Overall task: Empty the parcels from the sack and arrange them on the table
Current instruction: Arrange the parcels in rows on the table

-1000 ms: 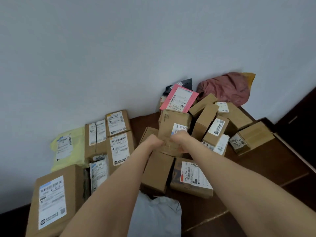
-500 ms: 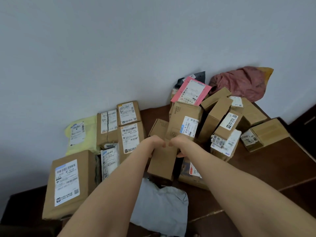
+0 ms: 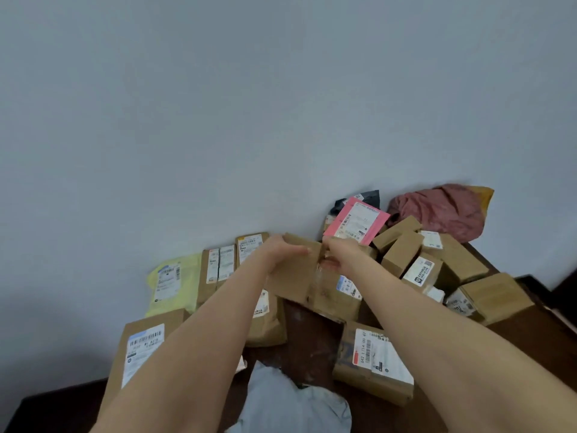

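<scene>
Cardboard boxes (image 3: 293,276), 2 touching, held above surface (image 3: 307,348) among other parcels. Top edges clamped: left hand (image 3: 281,253) on one, right hand (image 3: 345,253) on other. Likely light, stiff; take by edges.

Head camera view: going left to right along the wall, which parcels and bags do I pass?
Yellow mailer bag → brown box with two labels → plain brown box → pink parcel → crumpled reddish bag.

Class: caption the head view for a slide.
Left hand and right hand hold a cardboard box over parcels on a table.
</scene>
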`<state>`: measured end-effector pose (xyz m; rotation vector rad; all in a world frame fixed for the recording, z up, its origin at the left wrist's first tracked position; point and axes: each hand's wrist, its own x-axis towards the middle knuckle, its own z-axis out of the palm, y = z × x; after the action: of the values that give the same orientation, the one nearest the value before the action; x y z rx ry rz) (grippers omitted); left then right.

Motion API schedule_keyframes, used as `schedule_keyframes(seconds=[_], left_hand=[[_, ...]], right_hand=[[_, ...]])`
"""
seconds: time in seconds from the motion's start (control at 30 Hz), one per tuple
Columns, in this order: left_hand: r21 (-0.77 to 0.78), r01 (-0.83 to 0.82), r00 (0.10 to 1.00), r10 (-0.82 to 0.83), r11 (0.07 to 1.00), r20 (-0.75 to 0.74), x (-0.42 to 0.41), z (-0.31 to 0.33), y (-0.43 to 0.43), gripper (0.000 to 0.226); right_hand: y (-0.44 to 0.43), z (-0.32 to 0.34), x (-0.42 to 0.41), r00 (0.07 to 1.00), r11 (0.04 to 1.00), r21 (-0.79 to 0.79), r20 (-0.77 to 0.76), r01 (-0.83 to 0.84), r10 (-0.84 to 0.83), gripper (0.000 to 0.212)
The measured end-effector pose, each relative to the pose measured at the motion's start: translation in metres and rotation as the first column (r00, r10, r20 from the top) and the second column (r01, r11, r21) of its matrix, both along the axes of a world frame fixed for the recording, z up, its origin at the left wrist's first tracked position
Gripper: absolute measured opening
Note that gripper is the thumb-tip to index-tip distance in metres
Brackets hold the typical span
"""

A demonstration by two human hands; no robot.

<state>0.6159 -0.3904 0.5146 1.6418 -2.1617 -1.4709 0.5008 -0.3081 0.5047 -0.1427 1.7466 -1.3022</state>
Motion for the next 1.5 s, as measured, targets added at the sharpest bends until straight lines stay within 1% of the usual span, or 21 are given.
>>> schedule_keyframes(seconds=[0.07,0.17,0.27,0.37,0.47,0.53,0.57,0.63,0.73,0.8,0.87,0.97,1.0,1.03,1.1,1.17,1.23,1.3,1.4,1.47,1.5], left_hand=[[-0.067,-0.035,0.997,0.030,0.997,-0.072,-0.002,0.010,-0.001,0.105],[-0.183,-0.082,0.994,0.068,0.980,-0.082,-0.004,0.028,0.003,0.106],[-0.264,-0.126,0.988,0.098,0.956,-0.116,-0.009,0.039,0.004,0.113],[-0.277,-0.170,0.978,0.126,0.946,-0.168,-0.014,0.044,0.005,0.118],[-0.264,-0.231,0.957,0.170,0.936,-0.235,-0.017,0.044,0.006,0.111],[-0.260,-0.270,0.931,0.182,0.927,-0.316,-0.016,0.047,0.006,0.105],[-0.301,-0.269,0.927,0.162,0.915,-0.338,-0.015,0.048,0.005,0.105],[-0.477,-0.202,0.949,0.051,0.856,-0.310,-0.014,0.052,0.003,0.111],[-0.759,-0.002,0.974,-0.172,0.652,-0.150,-0.015,0.060,0.007,0.115],[-0.838,0.094,0.966,-0.252,0.538,-0.054,-0.019,0.061,0.008,0.108],[-0.824,0.097,0.956,-0.283,0.559,-0.079,-0.024,0.063,0.011,0.083],[-0.694,0.002,0.911,-0.288,0.720,-0.296,-0.030,0.071,0.015,0.029],[-0.639,-0.038,0.888,-0.268,0.768,-0.375,-0.031,0.073,0.016,0.015],[-0.598,-0.078,0.867,-0.241,0.798,-0.435,-0.030,0.076,0.017,0.008],[-0.573,-0.124,0.843,-0.218,0.810,-0.491,-0.029,0.078,0.019,0.015],[-0.578,-0.105,0.839,-0.240,0.809,-0.488,-0.029,0.080,0.023,0.020],[-0.546,-0.097,0.832,-0.233,0.832,-0.503,-0.029,0.080,0.027,0.017],[-0.510,-0.143,0.815,-0.191,0.849,-0.547,-0.029,0.080,0.029,0.014],[-0.424,-0.345,0.763,-0.013,0.837,-0.646,-0.027,0.077,0.027,0.025],[-0.333,-0.461,0.743,0.152,0.823,-0.652,-0.023,0.074,0.020,0.036],[-0.274,-0.477,0.745,0.218,0.835,-0.631,-0.022,0.073,0.016,0.043]], right_hand=[[0.001,0.016,-0.003,0.999,0.997,-0.064,0.014,0.043,-0.042,0.003],[0.002,0.039,-0.005,0.998,0.987,-0.148,0.030,0.058,-0.054,0.013],[0.002,0.055,-0.007,0.997,0.977,-0.198,0.030,0.075,-0.070,0.006],[0.002,0.062,-0.010,0.998,0.968,-0.244,-0.007,0.066,-0.070,0.007],[0.005,0.068,-0.011,1.000,0.959,-0.283,-0.009,0.018,-0.022,0.011],[0.007,0.068,-0.013,0.998,0.966,-0.257,-0.056,-0.028,0.014,0.021],[0.009,0.069,-0.014,0.997,0.971,-0.238,-0.068,-0.038,0.022,0.029],[0.013,0.070,-0.016,0.999,0.974,-0.222,-0.012,-0.043,0.041,0.047],[0.013,0.077,-0.018,0.975,0.937,-0.348,0.198,-0.021,0.096,0.054],[0.013,0.079,-0.021,0.949,0.904,-0.427,0.288,0.007,0.129,0.060],[0.012,0.075,-0.024,0.940,0.884,-0.467,0.309,0.022,0.141,0.064],[0.012,0.067,-0.025,0.944,0.891,-0.450,0.312,0.050,0.104,0.067],[0.012,0.065,-0.025,0.942,0.895,-0.444,0.317,0.044,0.110,0.068],[0.013,0.066,-0.024,0.940,0.898,-0.438,0.315,0.025,0.128,0.067],[0.014,0.068,-0.024,0.935,0.902,-0.432,0.318,-0.002,0.154,0.061],[0.015,0.068,-0.024,0.940,0.910,-0.415,0.314,0.011,0.132,0.056],[0.014,0.066,-0.025,0.949,0.910,-0.413,0.301,0.047,0.088,0.058],[0.012,0.065,-0.024,0.950,0.905,-0.410,0.312,0.109,0.027,0.055],[0.012,0.065,-0.024,0.943,0.891,-0.416,0.331,0.181,-0.037,0.038],[0.014,0.068,-0.023,0.938,0.877,-0.442,0.344,0.189,-0.028,0.028],[0.015,0.069,-0.024,0.937,0.871,-0.453,0.348,0.191,-0.025,0.025]])
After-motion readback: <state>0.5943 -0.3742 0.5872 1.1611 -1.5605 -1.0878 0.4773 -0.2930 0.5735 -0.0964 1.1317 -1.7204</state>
